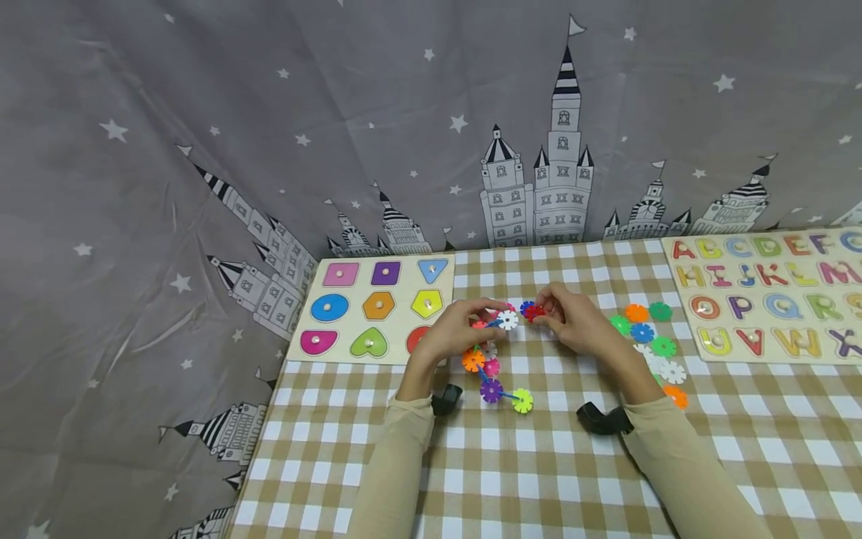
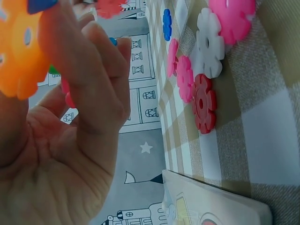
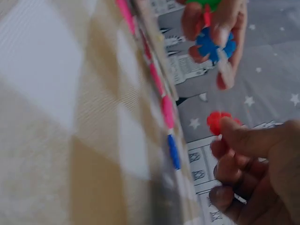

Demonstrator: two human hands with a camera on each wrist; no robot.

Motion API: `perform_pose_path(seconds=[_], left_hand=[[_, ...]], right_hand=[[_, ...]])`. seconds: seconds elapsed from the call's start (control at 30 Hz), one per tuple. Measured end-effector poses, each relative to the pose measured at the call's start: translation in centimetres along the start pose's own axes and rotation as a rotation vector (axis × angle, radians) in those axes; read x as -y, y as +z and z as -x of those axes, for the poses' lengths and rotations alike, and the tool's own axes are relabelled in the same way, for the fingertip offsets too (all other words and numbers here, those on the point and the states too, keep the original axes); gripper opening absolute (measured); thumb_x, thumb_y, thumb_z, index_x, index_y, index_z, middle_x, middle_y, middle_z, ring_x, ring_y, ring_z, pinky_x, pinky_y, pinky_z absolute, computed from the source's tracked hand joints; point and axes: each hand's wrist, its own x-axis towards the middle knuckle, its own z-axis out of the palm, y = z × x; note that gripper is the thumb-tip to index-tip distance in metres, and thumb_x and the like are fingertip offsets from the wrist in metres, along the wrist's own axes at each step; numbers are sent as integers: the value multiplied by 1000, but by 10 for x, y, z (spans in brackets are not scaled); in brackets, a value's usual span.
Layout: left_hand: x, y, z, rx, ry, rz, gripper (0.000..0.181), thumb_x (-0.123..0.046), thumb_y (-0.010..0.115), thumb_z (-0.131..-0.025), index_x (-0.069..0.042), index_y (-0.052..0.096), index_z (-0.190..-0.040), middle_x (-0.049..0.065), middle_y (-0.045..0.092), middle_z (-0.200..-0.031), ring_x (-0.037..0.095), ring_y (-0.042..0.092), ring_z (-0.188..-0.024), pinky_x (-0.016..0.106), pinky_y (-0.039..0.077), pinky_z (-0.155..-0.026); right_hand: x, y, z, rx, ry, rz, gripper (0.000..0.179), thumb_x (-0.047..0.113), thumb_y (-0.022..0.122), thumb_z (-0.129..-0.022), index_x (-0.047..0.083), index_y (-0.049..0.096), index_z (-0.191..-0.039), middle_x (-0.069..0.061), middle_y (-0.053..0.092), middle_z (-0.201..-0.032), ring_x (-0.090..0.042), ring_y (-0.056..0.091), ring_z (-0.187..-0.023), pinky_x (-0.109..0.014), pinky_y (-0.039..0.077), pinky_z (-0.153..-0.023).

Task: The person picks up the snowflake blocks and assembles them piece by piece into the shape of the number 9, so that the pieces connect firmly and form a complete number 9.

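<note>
My left hand [image 1: 453, 331] holds a chain of notched plastic flower discs, lifted off the cloth in the left wrist view. In this chain are a white disc [image 1: 507, 320], an orange disc [image 1: 474, 360], a purple disc [image 1: 491, 390] and a yellow-green disc [image 1: 522, 401] at the lower end. Between thumb and fingertips, my right hand [image 1: 575, 323] pinches a red disc [image 3: 215, 122]. A gap separates that disc from the chain's white disc. Below the hands lie loose discs, among them a dark red disc [image 2: 204, 103] and a blue disc [image 2: 167, 25].
Several green, orange, white and blue discs [image 1: 643, 333] lie right of my right hand. A wooden shape puzzle [image 1: 350, 299] sits at the left, partly behind my left hand. An alphabet puzzle board [image 1: 687, 352] lies at the right. A grey castle-print curtain [image 1: 404, 97] hangs behind the checked tablecloth [image 1: 539, 486].
</note>
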Motion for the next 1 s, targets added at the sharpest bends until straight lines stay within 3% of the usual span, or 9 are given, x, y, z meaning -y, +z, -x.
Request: perform_pose_path(seconds=[0.17,0.23,0.7,1.0], left_hand=[[1,0,0,6,-7,78,39,-17,74,-88,-17,66,-126,9,67,-99,26,67,-64,27,53,-63],[1,0,0,3,-6,88,38,-18,73,-88,-18,66,-126,9,66,-98,27,67,-63,28,53,-61],[-4,0,-1,-23,-13,33,39,-20,73,-89,-17,65,-126,7,66,-100,21,64,-64,26,50,-67],[-5,3,0,-52,-50,64,36,-19,72,-89,-15,66,-124,7,65,-96,18,62,-57,26,50,-56]], right_hand=[[9,-3,2,9,-100,-83,20,3,70,-88,7,58,-103,-4,61,-84,-15,49,-67,-24,42,-59],[11,-3,2,14,-116,-89,20,1,70,-87,7,59,-103,-4,61,-84,-15,49,-67,-23,43,-59],[17,-1,1,2,-177,-86,19,-1,71,-85,7,61,-98,-2,61,-81,-13,49,-66,-23,43,-58],[18,4,0,-32,-163,-48,20,4,73,-85,7,63,-103,-2,63,-81,-12,49,-64,-23,43,-57]])
